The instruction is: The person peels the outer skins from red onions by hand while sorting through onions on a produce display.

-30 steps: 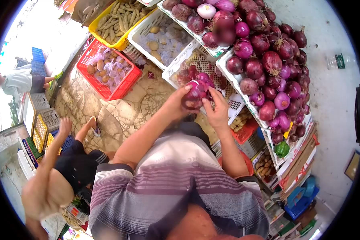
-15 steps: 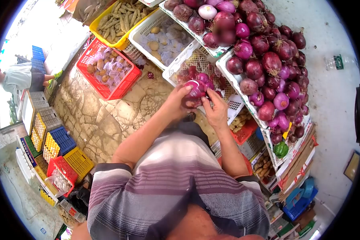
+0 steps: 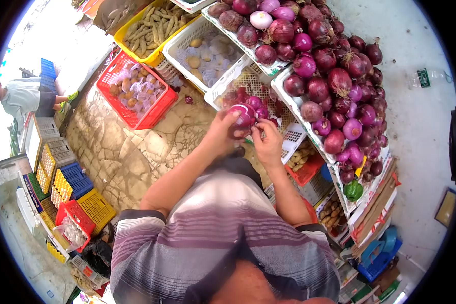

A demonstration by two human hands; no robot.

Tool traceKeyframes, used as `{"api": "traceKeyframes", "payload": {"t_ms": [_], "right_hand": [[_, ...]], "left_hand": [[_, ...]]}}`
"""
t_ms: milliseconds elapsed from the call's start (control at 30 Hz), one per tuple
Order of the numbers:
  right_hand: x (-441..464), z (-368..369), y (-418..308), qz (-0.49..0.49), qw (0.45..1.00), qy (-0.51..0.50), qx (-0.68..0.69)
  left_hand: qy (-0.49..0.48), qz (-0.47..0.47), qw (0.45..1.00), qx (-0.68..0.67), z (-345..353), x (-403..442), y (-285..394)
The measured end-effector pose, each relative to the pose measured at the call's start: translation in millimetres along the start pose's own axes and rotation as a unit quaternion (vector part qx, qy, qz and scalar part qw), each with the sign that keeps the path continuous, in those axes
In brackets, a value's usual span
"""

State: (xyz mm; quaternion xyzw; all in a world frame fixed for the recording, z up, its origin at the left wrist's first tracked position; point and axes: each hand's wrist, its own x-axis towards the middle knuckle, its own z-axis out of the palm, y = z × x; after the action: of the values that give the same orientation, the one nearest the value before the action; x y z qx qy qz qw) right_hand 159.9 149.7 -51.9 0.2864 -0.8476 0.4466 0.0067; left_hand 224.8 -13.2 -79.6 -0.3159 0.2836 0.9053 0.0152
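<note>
Stone floor (image 3: 111,147): it spreads on the left and far side, below the arms.
Onion heap (image 3: 339,81): on the right, piled on white trays, well apart from both hands.
Red basket (image 3: 158,110): on the left, far side, with netted produce inside.
White crate (image 3: 214,103): just beyond the hands, with some loose onions (image 3: 254,103) in it.
Left hand (image 3: 219,133): grasping the red onion from its left side.
Right hand (image 3: 268,144): thumb and finger bent together at the onion's right near side; I cannot tell if they pinch something thin.
Red onion (image 3: 244,116): between the two hands, to the right of the left palm and far-left of the right hand. It looks almost round, so its long axis is not clear. The left hand is nearer, in contact.
</note>
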Motion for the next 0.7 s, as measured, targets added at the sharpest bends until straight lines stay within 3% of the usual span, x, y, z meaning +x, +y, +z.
{"api": "traceKeyframes", "payload": {"t_ms": [533, 700], "right_hand": [[-2, 5, 2, 0.017, 0.999, -0.01, -0.03], [-3, 8, 5, 0.018, 0.998, -0.048, -0.046]], "left_hand": [[0.061, 0.043, 0.997, -0.032, 13, -7, 3], [-0.029, 0.109, 0.993, 0.033, -3, 4, -1]]}}
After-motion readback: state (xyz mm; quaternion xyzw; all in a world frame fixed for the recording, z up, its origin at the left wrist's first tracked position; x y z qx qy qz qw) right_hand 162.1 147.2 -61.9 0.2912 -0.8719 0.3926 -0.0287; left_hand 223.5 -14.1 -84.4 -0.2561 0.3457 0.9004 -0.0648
